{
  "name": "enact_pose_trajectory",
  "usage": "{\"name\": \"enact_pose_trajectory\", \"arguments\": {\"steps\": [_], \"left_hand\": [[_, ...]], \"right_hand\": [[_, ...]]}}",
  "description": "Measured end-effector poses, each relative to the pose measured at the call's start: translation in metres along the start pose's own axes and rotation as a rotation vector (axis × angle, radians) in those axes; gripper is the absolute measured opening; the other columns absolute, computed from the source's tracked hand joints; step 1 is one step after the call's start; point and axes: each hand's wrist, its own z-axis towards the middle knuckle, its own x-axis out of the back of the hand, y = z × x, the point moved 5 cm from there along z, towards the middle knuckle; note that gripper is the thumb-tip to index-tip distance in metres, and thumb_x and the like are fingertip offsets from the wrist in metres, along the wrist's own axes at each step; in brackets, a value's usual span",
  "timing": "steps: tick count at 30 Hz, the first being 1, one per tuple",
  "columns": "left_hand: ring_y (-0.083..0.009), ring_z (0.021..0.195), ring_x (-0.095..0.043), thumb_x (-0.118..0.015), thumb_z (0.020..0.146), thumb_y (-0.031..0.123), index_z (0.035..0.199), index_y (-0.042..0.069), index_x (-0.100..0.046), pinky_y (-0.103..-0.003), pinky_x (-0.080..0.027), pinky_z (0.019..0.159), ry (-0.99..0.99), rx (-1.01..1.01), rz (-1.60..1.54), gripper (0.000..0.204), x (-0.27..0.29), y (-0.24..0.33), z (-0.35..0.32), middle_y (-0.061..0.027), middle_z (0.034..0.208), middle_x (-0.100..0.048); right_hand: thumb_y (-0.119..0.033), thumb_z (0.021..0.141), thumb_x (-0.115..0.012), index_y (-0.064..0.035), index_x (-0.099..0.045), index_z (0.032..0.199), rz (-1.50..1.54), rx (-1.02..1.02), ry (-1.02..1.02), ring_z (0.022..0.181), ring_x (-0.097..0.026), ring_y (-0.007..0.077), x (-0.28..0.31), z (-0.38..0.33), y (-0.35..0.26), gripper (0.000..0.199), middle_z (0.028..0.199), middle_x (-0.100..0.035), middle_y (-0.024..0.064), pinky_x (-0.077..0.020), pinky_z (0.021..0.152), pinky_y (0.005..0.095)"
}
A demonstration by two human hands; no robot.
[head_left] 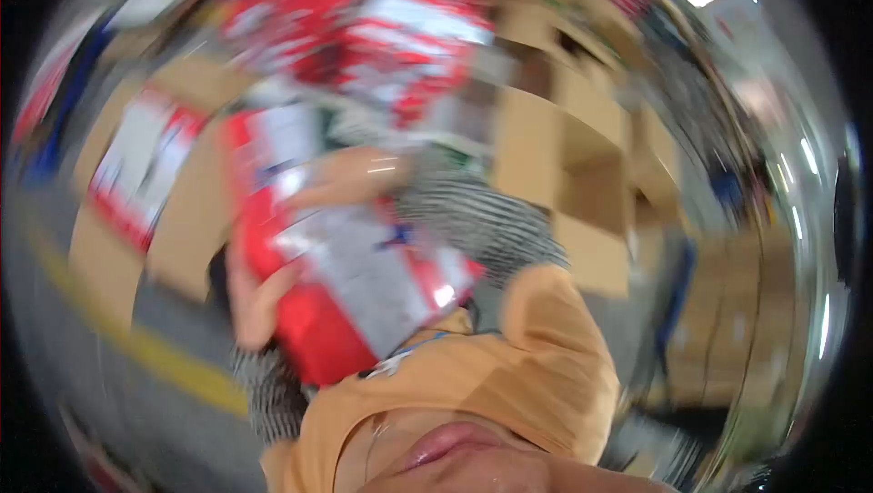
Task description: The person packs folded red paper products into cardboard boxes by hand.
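Note:
A shiny red and silver-white plastic package (364, 288) is held close in front of my body, tilted. My left hand (259, 297) grips its left edge, with the thumb on top and the other fingers out of sight. Across its upper part lies my right hand (350, 175), holding it, the fingers pointing left and smeared by motion. Beyond that hand shows more red and silver wrapping (282, 134); whether it is a second package I cannot tell. Grey knitted sleeves cover both my forearms.
An open cardboard box (114, 261) with a red and white package (145, 166) inside stands at the left. Several red and white packages (405, 47) are piled ahead. Open cardboard boxes (527, 147) stand at the right. A yellow line (173, 370) crosses the grey floor.

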Motion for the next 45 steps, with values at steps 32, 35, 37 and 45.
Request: {"name": "enact_pose_trajectory", "arguments": {"steps": [32,35,37,45], "left_hand": [[-0.0422,0.1,-0.059,-0.083,0.064,0.046,0.148,0.006,-0.021,-0.046,-0.051,0.084,-0.003,0.06,0.849,0.112,-0.09,-0.033,0.026,-0.0277,0.115,-0.054],[-0.0404,0.099,-0.06,-0.083,0.065,0.047,0.149,0.005,-0.019,-0.044,-0.051,0.082,0.053,0.124,0.828,0.114,-0.075,-0.035,0.016,-0.0257,0.113,-0.055],[-0.0397,0.098,-0.06,-0.083,0.065,0.047,0.149,0.005,-0.018,-0.044,-0.052,0.082,0.037,0.117,0.802,0.114,-0.076,-0.036,0.013,-0.0248,0.113,-0.055],[-0.0375,0.103,-0.06,-0.079,0.07,0.046,0.15,0.006,-0.019,-0.043,-0.051,0.084,0.02,0.097,0.773,0.107,-0.08,-0.042,0.014,-0.0236,0.116,-0.054]], "right_hand": [[-0.037,0.104,-0.031,0.0041,-0.052,0.121,2.219,0.441,0.867,0.081,-0.066,0.0266,-0.173,0.119,0.191,0.049,0.089,-0.067,0.0208,-0.0528,0.072,0.0372],[-0.05,0.103,-0.027,0.0067,-0.057,0.107,1.684,0.066,1.057,0.089,-0.058,0.0206,-0.134,0.057,0.158,0.064,0.099,-0.065,0.0167,-0.0461,0.083,0.0353],[-0.047,0.102,-0.035,0.0056,-0.048,0.131,1.566,0.184,1.092,0.11,-0.054,0.0195,-0.103,0.015,0.127,0.061,0.123,-0.058,0.0131,-0.0406,0.097,0.0309],[-0.019,0.086,-0.072,0.0054,-0.032,0.142,1.201,0.064,0.662,0.108,-0.056,0.0165,-0.098,-0.045,0.111,0.073,0.123,-0.058,0.0132,-0.046,0.094,0.0312]]}}
